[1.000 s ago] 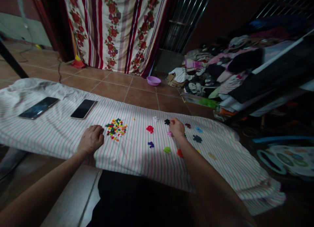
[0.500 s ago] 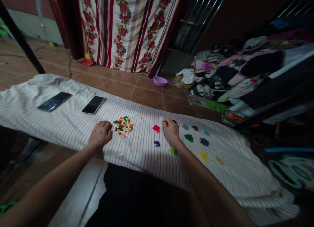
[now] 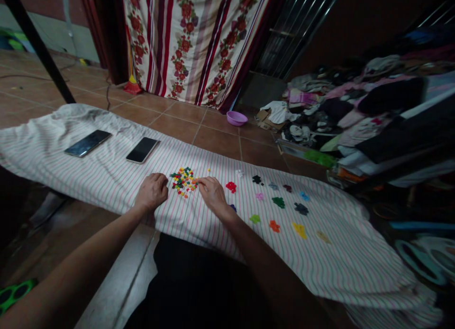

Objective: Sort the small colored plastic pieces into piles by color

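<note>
Both hands curled | left hand (image 3: pixel 152 191), right hand (image 3: pixel 212 195) flank bead pile (image 3: pixel 183 180)

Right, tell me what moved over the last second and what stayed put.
The right hand left the sorted colour groups and swung left to the mixed pile, its fingers now at the pile's edge. Whether it let go of a piece over there is too small to tell. The left hand stayed curled beside the pile; the two phones and striped cloth did not shift.
</note>
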### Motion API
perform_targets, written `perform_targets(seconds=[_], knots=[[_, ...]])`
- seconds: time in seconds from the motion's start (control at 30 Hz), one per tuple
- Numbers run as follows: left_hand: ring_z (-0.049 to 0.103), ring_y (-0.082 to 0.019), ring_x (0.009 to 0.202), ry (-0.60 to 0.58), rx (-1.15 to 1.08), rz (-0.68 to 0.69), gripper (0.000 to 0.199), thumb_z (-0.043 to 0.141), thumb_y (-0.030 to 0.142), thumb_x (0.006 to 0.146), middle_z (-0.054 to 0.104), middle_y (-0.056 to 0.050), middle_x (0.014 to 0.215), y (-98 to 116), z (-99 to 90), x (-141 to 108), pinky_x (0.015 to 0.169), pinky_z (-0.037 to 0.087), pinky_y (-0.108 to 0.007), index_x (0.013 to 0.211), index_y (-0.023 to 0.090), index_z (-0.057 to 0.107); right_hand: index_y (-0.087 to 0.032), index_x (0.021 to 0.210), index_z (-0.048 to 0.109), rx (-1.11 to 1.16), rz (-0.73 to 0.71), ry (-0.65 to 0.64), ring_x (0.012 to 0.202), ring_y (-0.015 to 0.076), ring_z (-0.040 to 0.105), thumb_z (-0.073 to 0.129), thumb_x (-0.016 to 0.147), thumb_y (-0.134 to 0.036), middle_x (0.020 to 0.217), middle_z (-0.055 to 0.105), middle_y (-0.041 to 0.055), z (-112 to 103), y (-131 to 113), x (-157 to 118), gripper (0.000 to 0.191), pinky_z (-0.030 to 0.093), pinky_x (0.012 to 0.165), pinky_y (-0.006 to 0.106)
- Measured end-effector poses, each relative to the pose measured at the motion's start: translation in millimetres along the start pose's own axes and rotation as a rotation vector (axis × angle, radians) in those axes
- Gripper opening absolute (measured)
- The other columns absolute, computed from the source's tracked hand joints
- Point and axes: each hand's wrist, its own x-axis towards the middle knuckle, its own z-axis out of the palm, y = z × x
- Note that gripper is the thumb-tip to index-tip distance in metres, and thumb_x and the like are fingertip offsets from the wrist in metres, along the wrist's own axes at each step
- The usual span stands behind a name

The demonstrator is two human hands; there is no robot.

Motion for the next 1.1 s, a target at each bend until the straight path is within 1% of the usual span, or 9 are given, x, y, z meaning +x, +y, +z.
perform_targets(seconds=[0.13,0.33,0.43,0.53,0.63,0.8,0.97,1.03,1.1], knots=[[0.059,-0.027,0.091,-0.003,0.004,-0.003,0.015,0.047,0.015,0.080,0.067,-0.011,0.093,1.0,-0.5,0.2,0.086,0.046,-0.041,0.089,0.020,0.059,-0.022,0.105,0.074,-0.034,-0.067,-0.086,0.097,0.0197,0.060,0.053,0.095,-0.017,0.103,0.072,0.0056,9.5,-19.3,4.8,0.024,0.044,0.092,0.032],[0.060,-0.027,0.089,-0.003,0.006,0.010,0.015,0.046,0.015,0.080,0.067,-0.011,0.092,1.6,-2.2,1.4,0.084,0.046,-0.040,0.087,0.019,0.059,-0.023,0.107,0.075,-0.089,-0.092,-0.155,0.100,0.0200,0.058,0.055,0.095,-0.017,0.102,0.071,0.0054,20.7,-35.7,14.7,0.024,0.044,0.093,0.032],[0.060,-0.026,0.089,0.007,0.001,0.017,0.015,0.046,0.015,0.080,0.067,-0.011,0.090,1.4,-2.0,1.2,0.084,0.046,-0.040,0.086,0.019,0.059,-0.022,0.106,0.075,-0.124,-0.109,-0.179,0.101,0.0200,0.058,0.055,0.095,-0.016,0.102,0.071,0.0060,25.9,-39.3,19.2,0.024,0.043,0.095,0.032],[0.060,-0.026,0.089,0.006,0.007,0.020,0.015,0.046,0.015,0.080,0.066,-0.011,0.090,0.8,-1.4,0.6,0.084,0.046,-0.039,0.087,0.018,0.059,-0.022,0.106,0.075,-0.174,-0.090,-0.193,0.102,0.0205,0.058,0.056,0.095,-0.018,0.102,0.071,0.0067,28.5,-41.2,21.9,0.022,0.043,0.095,0.033],[0.060,-0.026,0.089,0.010,0.017,0.023,0.015,0.047,0.015,0.080,0.067,-0.011,0.091,0.2,-1.2,0.3,0.084,0.047,-0.040,0.087,0.018,0.060,-0.022,0.106,0.074,-0.226,-0.089,-0.198,0.102,0.0208,0.057,0.054,0.097,-0.020,0.102,0.070,0.0076,28.0,-43.7,22.2,0.022,0.043,0.094,0.033],[0.061,-0.027,0.087,0.016,0.002,0.039,0.015,0.048,0.016,0.078,0.068,-0.011,0.090,-0.5,-1.7,0.8,0.083,0.047,-0.040,0.087,0.018,0.060,-0.020,0.101,0.074,-0.303,-0.123,-0.199,0.101,0.0213,0.056,0.052,0.098,-0.017,0.099,0.070,0.0078,25.6,-48.2,20.7,0.023,0.044,0.090,0.032],[0.062,-0.027,0.088,0.015,0.023,0.057,0.017,0.046,0.018,0.079,0.069,-0.012,0.092,-2.3,-0.8,0.2,0.081,0.047,-0.040,0.088,0.017,0.060,-0.021,0.097,0.075,-0.305,-0.173,-0.196,0.102,0.0206,0.056,0.053,0.098,-0.019,0.098,0.070,0.0066,24.4,-48.7,19.4,0.022,0.044,0.091,0.032],[0.062,-0.027,0.089,0.014,0.031,0.068,0.018,0.045,0.018,0.080,0.069,-0.012,0.092,-3.5,-0.2,-0.2,0.081,0.047,-0.040,0.089,0.017,0.061,-0.021,0.098,0.075,-0.292,-0.156,-0.197,0.102,0.0203,0.056,0.051,0.098,-0.020,0.099,0.070,0.0062,24.3,-49.8,19.0,0.024,0.044,0.091,0.031],[0.062,-0.027,0.088,0.009,0.036,0.079,0.019,0.044,0.018,0.081,0.069,-0.011,0.092,-4.8,0.4,-0.4,0.081,0.047,-0.040,0.089,0.016,0.061,-0.021,0.099,0.074,-0.276,-0.103,-0.193,0.101,0.0201,0.057,0.050,0.099,-0.020,0.100,0.071,0.0061,24.7,-52.6,18.7,0.025,0.045,0.091,0.032]])
